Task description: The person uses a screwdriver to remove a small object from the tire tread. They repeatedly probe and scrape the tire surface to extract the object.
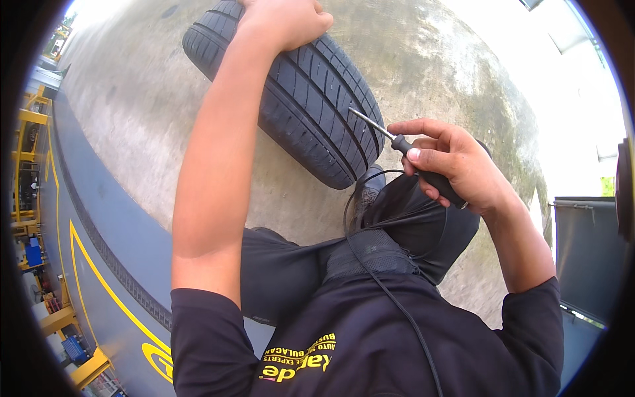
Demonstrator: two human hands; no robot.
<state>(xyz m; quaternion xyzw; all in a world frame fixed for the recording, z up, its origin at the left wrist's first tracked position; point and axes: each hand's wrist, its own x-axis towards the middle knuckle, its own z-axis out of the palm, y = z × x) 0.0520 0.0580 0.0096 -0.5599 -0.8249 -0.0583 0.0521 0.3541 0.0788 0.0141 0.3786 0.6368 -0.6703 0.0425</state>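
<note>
A black tire stands on the concrete in front of me, its grooved tread facing up. My left hand is closed on the tire's upper end, with some fingertips hidden behind my wrist and the frame edge. My right hand holds a tool with a black handle and a thin metal shaft, like a screwdriver, its tip at the tread near the tire's right end; whether it is in the rubber I cannot tell. A thin black cable runs over my clothing and up beside my right hand.
My bent legs and a shoe are below the tire, on rough concrete. At left is a grey-blue painted floor with yellow lines and yellow-framed equipment beyond. A dark panel stands at right.
</note>
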